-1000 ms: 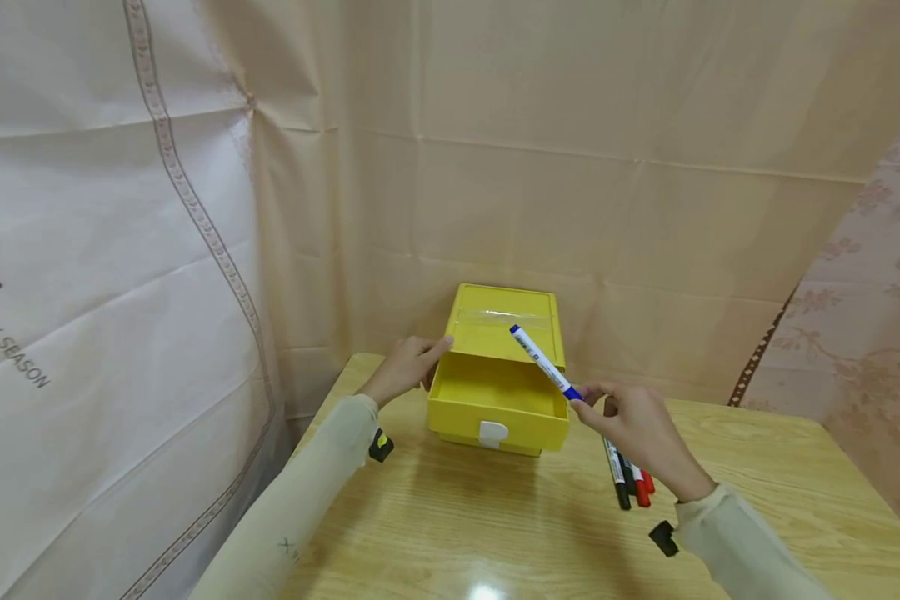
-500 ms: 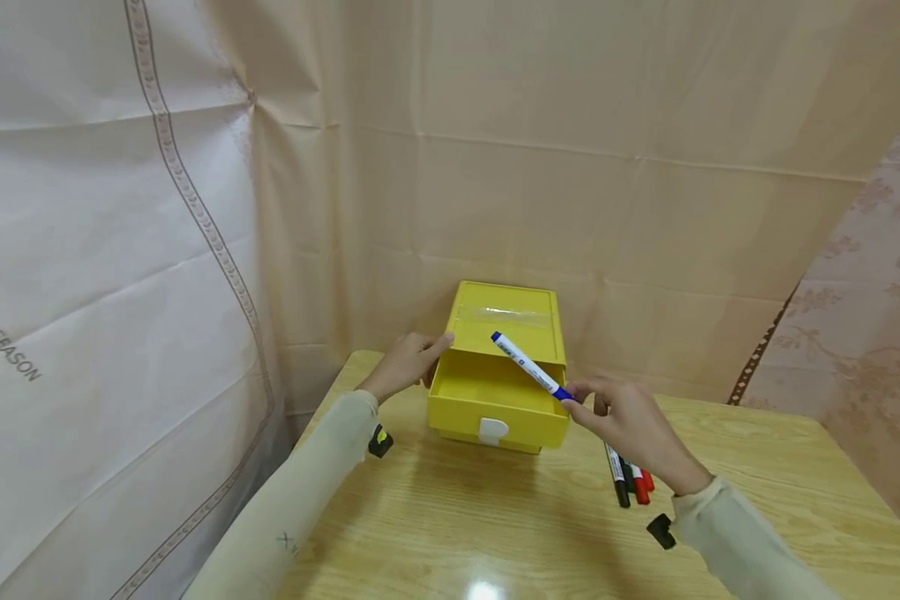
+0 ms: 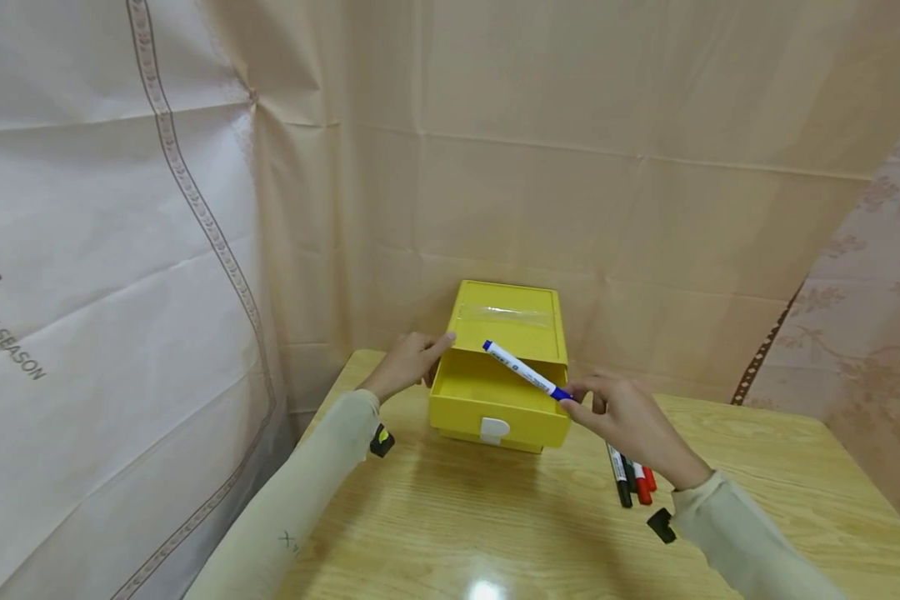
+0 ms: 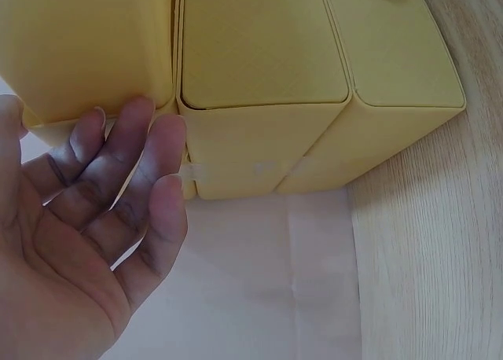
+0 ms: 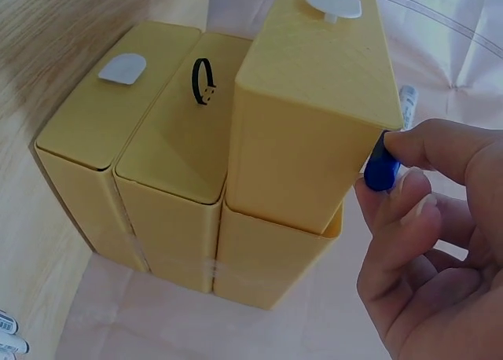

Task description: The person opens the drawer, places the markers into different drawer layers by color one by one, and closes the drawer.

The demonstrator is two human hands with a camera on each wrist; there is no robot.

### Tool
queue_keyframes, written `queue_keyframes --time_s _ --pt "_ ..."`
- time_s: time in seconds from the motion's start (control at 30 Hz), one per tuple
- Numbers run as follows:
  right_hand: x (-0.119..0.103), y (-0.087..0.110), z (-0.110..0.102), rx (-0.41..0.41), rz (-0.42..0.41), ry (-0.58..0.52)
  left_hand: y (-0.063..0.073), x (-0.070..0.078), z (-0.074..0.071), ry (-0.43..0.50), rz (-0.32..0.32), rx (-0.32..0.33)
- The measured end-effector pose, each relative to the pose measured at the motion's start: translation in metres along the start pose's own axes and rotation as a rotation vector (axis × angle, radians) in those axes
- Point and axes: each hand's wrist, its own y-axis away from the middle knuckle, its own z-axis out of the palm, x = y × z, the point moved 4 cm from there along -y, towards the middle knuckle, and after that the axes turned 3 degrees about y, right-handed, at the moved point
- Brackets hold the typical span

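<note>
A yellow drawer box (image 3: 506, 292) stands on the table, its top drawer (image 3: 461, 412) pulled out and a white tab on the front. My left hand (image 3: 411, 364) rests at the box's upper left side, thumb on the top edge; in the left wrist view its loosely bent fingertips (image 4: 167, 140) lie against the yellow side. My right hand (image 3: 630, 421) pinches a white marker (image 3: 521, 368) by its blue end (image 5: 381, 167). The marker slants up to the left above the open drawer. Inside the drawer, the bare yellow floor shows in part.
Black and red markers (image 3: 642, 487) lie together on the wooden table (image 3: 450, 533), right of the box and partly under my right hand. Lower drawers with a black loop (image 5: 203, 81) and a white tab (image 5: 122, 68) are shut. Cloth (image 3: 525, 208) hangs behind.
My right hand has shifted slightly left, bringing the marker farther over the drawer. Its far tip has dropped, so it lies flatter. The left hand holds its place.
</note>
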Motion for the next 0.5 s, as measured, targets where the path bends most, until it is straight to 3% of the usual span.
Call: queue_keyframes --time_s 0.5 --pt "-0.0051 -0.0027 0.0000 0.029 -0.122 0.044 0.0017 0.0035 0.0006 -0.003 -0.003 0.003"
